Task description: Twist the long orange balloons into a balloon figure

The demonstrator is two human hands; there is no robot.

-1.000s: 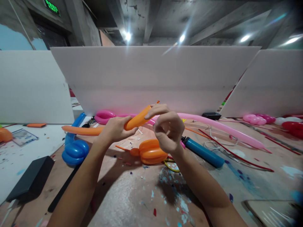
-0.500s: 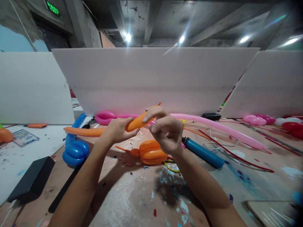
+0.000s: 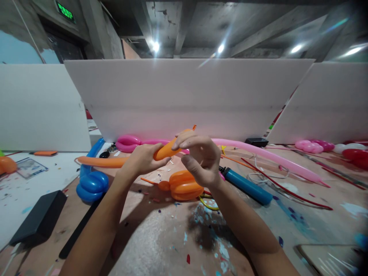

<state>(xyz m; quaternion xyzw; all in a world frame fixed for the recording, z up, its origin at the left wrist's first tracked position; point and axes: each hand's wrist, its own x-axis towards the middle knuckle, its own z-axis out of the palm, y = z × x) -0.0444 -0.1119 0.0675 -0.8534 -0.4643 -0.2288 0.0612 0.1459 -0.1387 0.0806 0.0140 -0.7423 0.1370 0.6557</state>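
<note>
Lit green sign [image 3: 65, 11] noted upper left, by dark doorway [image 3: 61, 44]; "EXIT" faintly made out, upper line blurred. Markings on flat card [image 3: 31, 168], left, could not be read.

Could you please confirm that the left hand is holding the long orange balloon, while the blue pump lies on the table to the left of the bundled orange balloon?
Not quite: the head view shows the blue pump to the right of the bundled orange balloon. The left hand is indeed holding the long orange balloon.
</note>
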